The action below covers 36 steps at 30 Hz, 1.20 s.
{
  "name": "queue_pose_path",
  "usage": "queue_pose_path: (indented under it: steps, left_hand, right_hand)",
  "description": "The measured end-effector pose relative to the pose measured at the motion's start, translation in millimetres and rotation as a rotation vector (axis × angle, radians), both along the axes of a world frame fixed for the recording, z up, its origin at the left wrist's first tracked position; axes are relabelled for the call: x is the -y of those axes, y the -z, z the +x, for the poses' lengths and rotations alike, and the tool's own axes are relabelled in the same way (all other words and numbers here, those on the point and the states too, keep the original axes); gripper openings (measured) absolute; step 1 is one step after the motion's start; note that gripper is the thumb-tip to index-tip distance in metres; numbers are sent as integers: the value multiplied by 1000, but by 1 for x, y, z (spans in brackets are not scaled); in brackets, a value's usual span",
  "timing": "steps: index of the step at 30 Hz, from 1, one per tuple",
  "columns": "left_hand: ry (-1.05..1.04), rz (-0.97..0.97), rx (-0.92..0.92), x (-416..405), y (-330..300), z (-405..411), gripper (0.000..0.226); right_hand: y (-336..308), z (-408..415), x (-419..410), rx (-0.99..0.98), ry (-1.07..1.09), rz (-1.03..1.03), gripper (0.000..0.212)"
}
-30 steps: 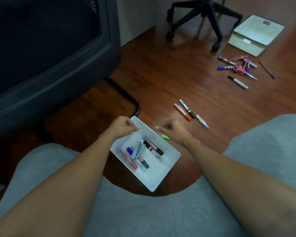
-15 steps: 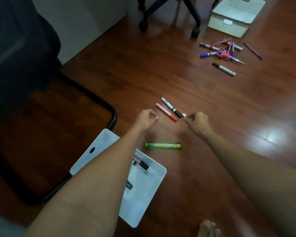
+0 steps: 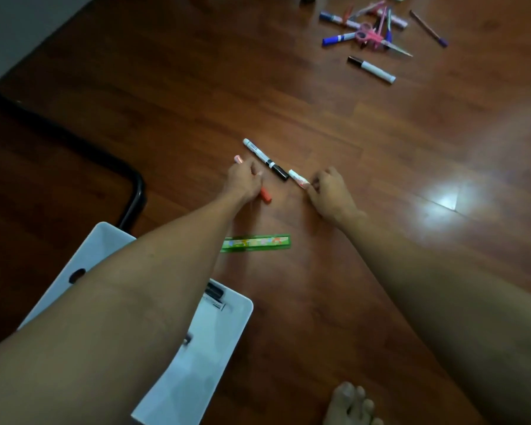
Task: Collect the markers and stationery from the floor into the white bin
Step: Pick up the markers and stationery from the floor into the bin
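Note:
My left hand [image 3: 242, 180] is closed over the red-capped marker [image 3: 266, 196] on the wood floor; its pink end sticks out past my knuckles. My right hand [image 3: 327, 191] pinches the near end of a white marker [image 3: 298, 178]. Between the two hands lies a white marker with a black cap [image 3: 265, 159], untouched. A green ruler [image 3: 258, 243] lies nearer to me, partly under my left forearm. The white bin [image 3: 196, 372] stands at lower left with markers inside, mostly hidden by my left arm.
A pile of markers, pink scissors [image 3: 370, 35] and a pencil lies at the far right, with a white marker [image 3: 371, 69] beside it. A black chair frame [image 3: 135, 191] curves past the bin's far corner. My bare toes [image 3: 351, 404] show at the bottom edge.
Both hands left the bin and reached out to the floor. The left has since closed on the red-capped marker and the right on the white marker. The camera leaned forward.

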<state>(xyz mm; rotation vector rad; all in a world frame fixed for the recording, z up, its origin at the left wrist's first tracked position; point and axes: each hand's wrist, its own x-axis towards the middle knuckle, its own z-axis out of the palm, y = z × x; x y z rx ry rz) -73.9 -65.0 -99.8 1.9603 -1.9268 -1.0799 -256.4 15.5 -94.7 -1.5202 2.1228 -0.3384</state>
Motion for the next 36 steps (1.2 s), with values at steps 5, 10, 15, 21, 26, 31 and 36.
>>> queue_pose_path:
  steps: [5,10,15,21,26,31,36]
  left_hand:
    - [-67,50,16,-3,-10,1,5]
    - [-161,68,-66,-4,-24,17,10]
    - [-251,39,-151,-9,-62,47,15]
    - [-331,-22,-257,-26,-137,93,13]
    - [-389,0,-271,-75,-182,137,16]
    - [-488,43,-254,-134,-191,173,21]
    - [-552,69,-239,-177,-187,191,13]
  right_hand:
    - [-16,12,-1,-118,-98,148,34]
    - [-34,22,-3,-63,0,141,35]
    - [-78,43,6,66,111,77,37]
    - [-137,100,-1,212,130,-13,23]
    - [-172,150,-25,293,71,-50,19]
    - [-182,199,-59,304,-111,14,16]
    - [-172,221,-81,258,-275,72,13]
